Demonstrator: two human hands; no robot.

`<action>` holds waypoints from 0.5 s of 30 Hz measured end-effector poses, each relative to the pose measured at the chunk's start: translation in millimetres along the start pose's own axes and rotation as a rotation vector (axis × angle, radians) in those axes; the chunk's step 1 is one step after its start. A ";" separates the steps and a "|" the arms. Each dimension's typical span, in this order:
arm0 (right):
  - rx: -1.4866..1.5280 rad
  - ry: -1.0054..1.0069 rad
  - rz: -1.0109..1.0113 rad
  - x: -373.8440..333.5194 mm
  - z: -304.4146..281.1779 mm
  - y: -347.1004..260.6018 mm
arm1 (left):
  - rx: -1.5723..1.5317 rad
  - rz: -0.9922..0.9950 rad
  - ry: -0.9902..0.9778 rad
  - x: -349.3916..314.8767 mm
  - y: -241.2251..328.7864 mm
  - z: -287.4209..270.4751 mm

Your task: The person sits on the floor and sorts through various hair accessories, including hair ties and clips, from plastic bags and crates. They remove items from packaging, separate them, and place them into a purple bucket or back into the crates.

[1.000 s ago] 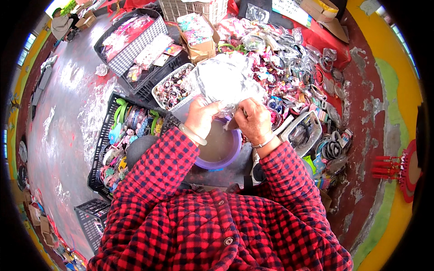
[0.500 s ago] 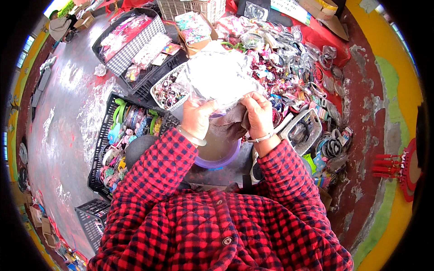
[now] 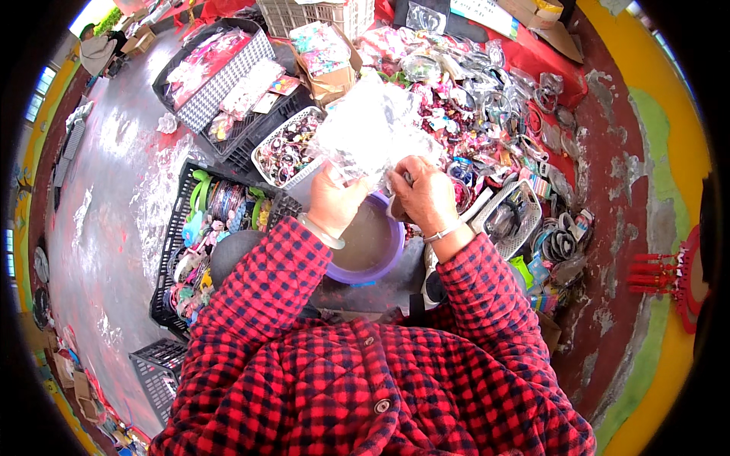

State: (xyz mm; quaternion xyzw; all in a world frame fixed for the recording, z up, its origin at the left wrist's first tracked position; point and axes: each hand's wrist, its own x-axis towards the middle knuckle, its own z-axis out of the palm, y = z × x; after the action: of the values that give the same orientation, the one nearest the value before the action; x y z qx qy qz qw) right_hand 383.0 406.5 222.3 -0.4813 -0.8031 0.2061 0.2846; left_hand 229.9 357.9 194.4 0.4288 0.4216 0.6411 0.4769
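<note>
My left hand [image 3: 334, 204] pinches the near left edge of a crinkled clear plastic bag [image 3: 369, 125], which glares white in the light. My right hand [image 3: 427, 196] is closed around a bunched brown cloth [image 3: 395, 210] at the bag's near right edge. Most of the cloth is hidden by the fingers and palm. Below both hands stands a round purple basin [image 3: 400, 247] of cloudy water. A part of the basin's far rim is covered by the bag and hands.
A white basket [image 3: 258, 156] of small hair accessories lies beyond my left hand, and a black crate [image 3: 163, 277] of headbands at left. A heap of packaged accessories [image 3: 487, 106] spreads at far right. Another white basket [image 3: 525, 242] sits beside my right wrist.
The brown cloth, earlier hanging between my hands over the basin, is now bunched in my right hand. That hand has shifted slightly left and turned its back upward, uncovering more of the water.
</note>
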 end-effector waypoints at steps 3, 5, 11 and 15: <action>-0.069 0.039 -0.055 0.7 -2.5 -1.7 | 0.008 0.056 0.017 -1.7 0.9 8.1; -0.115 0.062 -0.056 1.3 -3.0 -2.3 | 0.058 0.070 0.026 -1.8 0.4 7.8; -0.116 0.204 0.019 10.0 5.0 12.8 | 0.024 0.069 0.048 -5.2 9.7 10.1; -0.051 0.219 -0.020 17.9 15.0 33.7 | -0.226 -0.051 0.159 -2.3 7.2 5.4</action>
State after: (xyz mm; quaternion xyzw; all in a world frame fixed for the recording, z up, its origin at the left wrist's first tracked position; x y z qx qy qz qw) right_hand 388.6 436.9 195.2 -0.5000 -0.7769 0.1289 0.3603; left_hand 233.7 355.0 202.3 0.3093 0.3942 0.7040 0.5034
